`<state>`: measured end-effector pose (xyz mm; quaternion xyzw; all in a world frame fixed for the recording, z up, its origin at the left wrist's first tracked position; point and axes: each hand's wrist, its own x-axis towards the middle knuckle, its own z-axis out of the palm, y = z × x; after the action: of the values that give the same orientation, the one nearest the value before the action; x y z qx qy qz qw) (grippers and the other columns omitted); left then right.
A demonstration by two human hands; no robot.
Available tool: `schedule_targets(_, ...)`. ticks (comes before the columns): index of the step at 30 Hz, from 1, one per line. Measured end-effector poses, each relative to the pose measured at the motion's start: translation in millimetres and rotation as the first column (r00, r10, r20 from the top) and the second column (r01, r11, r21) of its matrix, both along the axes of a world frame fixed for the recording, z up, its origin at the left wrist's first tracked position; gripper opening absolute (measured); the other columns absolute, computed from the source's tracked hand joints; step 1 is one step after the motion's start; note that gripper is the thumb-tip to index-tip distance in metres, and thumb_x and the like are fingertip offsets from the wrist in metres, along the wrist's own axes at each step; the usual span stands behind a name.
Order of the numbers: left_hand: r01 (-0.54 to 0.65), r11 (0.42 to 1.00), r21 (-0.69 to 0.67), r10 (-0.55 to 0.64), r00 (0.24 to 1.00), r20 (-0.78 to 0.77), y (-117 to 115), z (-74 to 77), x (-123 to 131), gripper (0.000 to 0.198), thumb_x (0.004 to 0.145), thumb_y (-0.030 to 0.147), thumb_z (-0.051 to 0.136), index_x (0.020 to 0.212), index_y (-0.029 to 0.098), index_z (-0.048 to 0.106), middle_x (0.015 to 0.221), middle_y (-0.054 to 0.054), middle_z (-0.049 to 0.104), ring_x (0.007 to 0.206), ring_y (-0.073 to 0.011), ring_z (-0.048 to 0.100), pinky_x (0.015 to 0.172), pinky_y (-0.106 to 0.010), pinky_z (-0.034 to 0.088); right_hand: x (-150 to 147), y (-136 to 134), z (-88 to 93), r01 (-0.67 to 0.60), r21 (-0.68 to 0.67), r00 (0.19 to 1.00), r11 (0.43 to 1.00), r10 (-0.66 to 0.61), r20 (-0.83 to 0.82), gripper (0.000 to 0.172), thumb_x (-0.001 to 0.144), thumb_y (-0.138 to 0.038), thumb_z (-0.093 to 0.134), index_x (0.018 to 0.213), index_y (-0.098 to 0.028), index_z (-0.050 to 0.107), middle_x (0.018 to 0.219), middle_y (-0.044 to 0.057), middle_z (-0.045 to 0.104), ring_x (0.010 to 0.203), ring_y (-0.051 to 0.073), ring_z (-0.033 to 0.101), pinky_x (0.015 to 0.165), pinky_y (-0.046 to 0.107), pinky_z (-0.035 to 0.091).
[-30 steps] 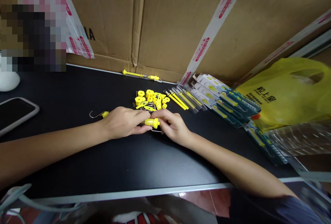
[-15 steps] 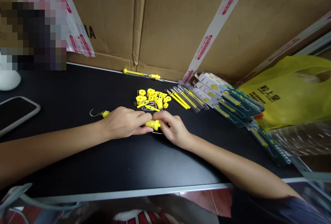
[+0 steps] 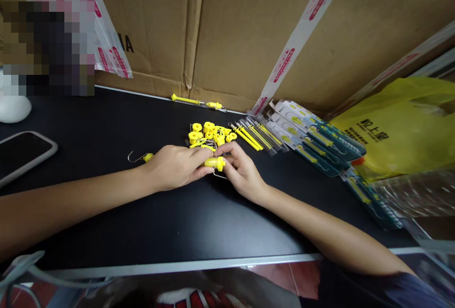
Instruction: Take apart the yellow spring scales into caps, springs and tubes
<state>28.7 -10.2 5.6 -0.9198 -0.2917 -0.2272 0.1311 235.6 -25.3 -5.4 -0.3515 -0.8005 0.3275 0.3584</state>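
Note:
My left hand is closed around a spring scale, a clear tube with a yellow cap at its right end. From the other side of that hand stick out the scale's yellow tip and metal hook. My right hand is at the capped end, fingers curled and thumb close against the cap. A bent wire loop shows below the cap and runs behind the right thumb; its hidden end I cannot see. Just beyond both hands lies a pile of yellow plastic parts with wire pieces.
Clear tubes with yellow rods lie right of the pile. Boxed spring scales are stacked farther right, beside a yellow bag. Another spring scale lies along the back edge. A phone rests at left; cardboard stands behind.
The capped end of the spring scale has risen slightly and more of its clear tube shows. My right fingers have opened a little and lifted; the wire loop is more visible.

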Motion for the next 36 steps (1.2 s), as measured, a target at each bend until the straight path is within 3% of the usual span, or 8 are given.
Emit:
schedule_targets(5,-0.133,0.99,-0.054,0.134,0.991,0.022,3.3,3.0,-1.4,0.034,0.096,0.039,0.029,0.103,0.016,0.053,0.082,-0.003,0.07,0.066,-0.0151,0.067,0.051,-0.021,0.042,7.0,1.5,4.3,0.074,0.258,0.987,0.963,-0.108,0.121,0.017,0.092,-0.029,0.045,0.106,-0.022,0.038,0.095,0.005,0.056,0.073,0.013,0.054,0.062,0.027,0.043)
schedule_targets(7,-0.155,0.987,-0.039,0.157,0.987,0.041,4.0,2.1,-1.7,0.034,0.095,0.038,0.029,0.107,0.016,0.053,0.083,-0.003,0.07,0.066,-0.0166,0.067,0.051,-0.023,0.043,8.0,2.3,3.8,0.068,0.507,0.955,0.859,-0.202,0.215,0.017,0.086,-0.032,0.055,0.096,-0.021,0.045,0.109,0.01,0.052,0.088,0.018,0.053,0.069,0.031,0.043)
schedule_targets(9,-0.158,0.987,-0.033,0.159,0.986,0.042,3.6,0.7,-1.1,0.034,0.095,0.037,0.031,0.111,0.016,0.052,0.085,-0.004,0.071,0.067,-0.0179,0.068,0.051,-0.024,0.044,7.9,3.7,3.3,0.025,0.707,0.908,0.707,-0.313,0.281,0.013,0.084,-0.032,0.058,0.087,-0.021,0.052,0.098,0.008,0.054,0.086,0.02,0.05,0.069,0.032,0.039)
schedule_targets(11,-0.156,0.987,-0.032,0.157,0.987,0.025,2.5,-0.4,0.3,0.034,0.094,0.036,0.032,0.114,0.017,0.052,0.088,-0.005,0.071,0.069,-0.0184,0.068,0.053,-0.025,0.045,7.2,5.2,3.4,-0.019,0.81,0.868,0.586,-0.393,0.305,0.009,0.086,-0.028,0.056,0.08,-0.022,0.056,0.076,0.004,0.052,0.073,0.017,0.045,0.066,0.032,0.033)
schedule_targets(13,-0.154,0.988,-0.025,0.154,0.988,0.005,1.0,-0.8,1.8,0.032,0.095,0.035,0.032,0.114,0.017,0.051,0.092,-0.005,0.071,0.072,-0.0182,0.068,0.054,-0.024,0.046,6.6,6.4,4.0,-0.077,0.834,0.854,0.547,-0.395,0.338,0.013,0.088,-0.025,0.054,0.076,-0.022,0.057,0.064,0.001,0.049,0.066,0.016,0.04,0.065,0.032,0.03)
schedule_targets(21,-0.17,0.985,-0.029,0.168,0.983,-0.076,-1.4,1.9,3.9,0.031,0.096,0.036,0.032,0.114,0.018,0.051,0.091,-0.003,0.071,0.069,-0.0181,0.068,0.049,-0.024,0.043,4.4,7.2,3.1,-0.141,0.81,0.899,0.57,-0.269,0.346,0.016,0.09,-0.02,0.052,0.074,-0.019,0.055,0.06,-0.001,0.053,0.06,0.013,0.041,0.064,0.03,0.029)
schedule_targets(29,-0.219,0.97,-0.108,0.203,0.969,-0.14,-2.6,5.6,5.8,0.031,0.096,0.036,0.03,0.113,0.019,0.05,0.095,-0.003,0.07,0.073,-0.0189,0.068,0.051,-0.025,0.044,-3.4,1.2,-2.1,0.002,0.713,0.946,0.701,-0.233,0.227,0.021,0.092,-0.023,0.046,0.072,-0.018,0.051,0.061,-0.001,0.052,0.059,0.012,0.043,0.064,0.028,0.032)
schedule_targets(36,-0.251,0.95,-0.188,0.225,0.963,-0.147,-1.9,7.0,5.1,0.035,0.096,0.039,0.029,0.119,0.02,0.047,0.098,-0.004,0.07,0.079,-0.0231,0.069,0.056,-0.029,0.048,-1.7,0.7,3.1,-0.065,0.772,0.908,0.632,-0.284,0.308,0.021,0.089,-0.02,0.05,0.068,-0.018,0.049,0.057,-0.002,0.048,0.058,0.013,0.039,0.06,0.029,0.028)
